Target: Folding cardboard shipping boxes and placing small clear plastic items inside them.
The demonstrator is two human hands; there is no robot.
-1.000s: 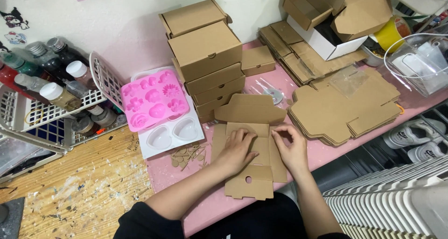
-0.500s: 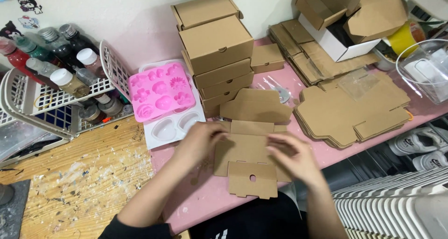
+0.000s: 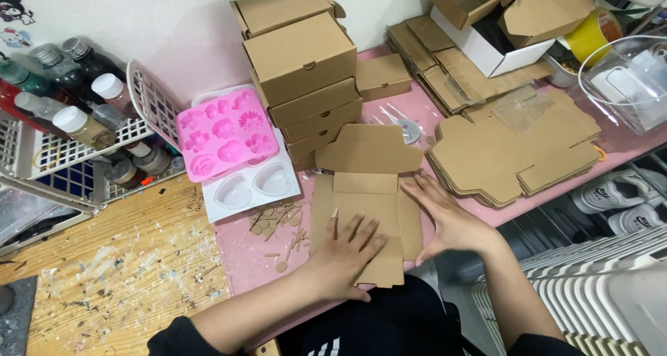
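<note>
Two bare hands, both mine, press down on a flat, unfolded cardboard box blank (image 3: 365,203) lying on the pink table (image 3: 243,259) directly in front of me. My left hand (image 3: 347,248) lies palm-down on the lower middle panel, fingers spread apart and flat, gripping nothing. My right hand (image 3: 448,217) rests along the blank's right edge, fingers extended and held loosely together, also flat and gripping nothing. The blank's top flap points away from me, toward a stack of folded brown boxes (image 3: 302,71) just behind it. To the left of the blank sit small wooden scraps (image 3: 281,224), then a white heart-shaped mould (image 3: 250,186) with a pink flower mould (image 3: 226,134) resting partly on it. Farther left, a white wire rack (image 3: 69,154) holds bottles. To the right of my right hand lies a pile of flat cardboard blanks (image 3: 514,147). A clear plastic container (image 3: 625,78) stands at the far right edge.
</note>
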